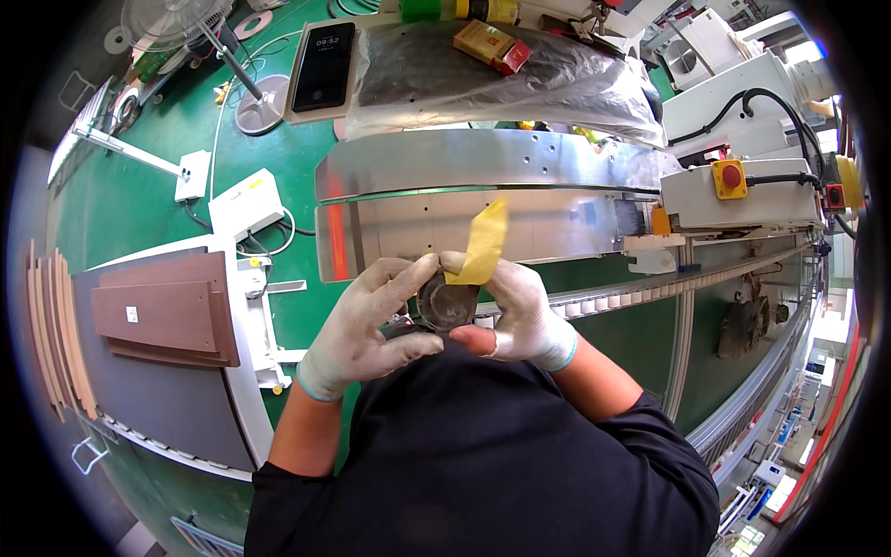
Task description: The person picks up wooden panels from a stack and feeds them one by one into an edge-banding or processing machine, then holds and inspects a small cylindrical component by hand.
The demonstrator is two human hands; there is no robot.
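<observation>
Gripping tape roll [446, 304]: both hands, yellow tape strip [482, 244] upright.

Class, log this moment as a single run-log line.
left hand: grips round part | right hand: pinches yellow tape at part | behind: metal conveyor

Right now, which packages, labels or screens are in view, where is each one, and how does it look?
Phone: top left of the bench, dark upright rectangle, screen lit.
Small carton: top centre, lying on grey plastic sheet, red and yellow box.
Label: on brown panel at left, small white square.
Yellow tape strip: held by right hand, no print visible.
</observation>
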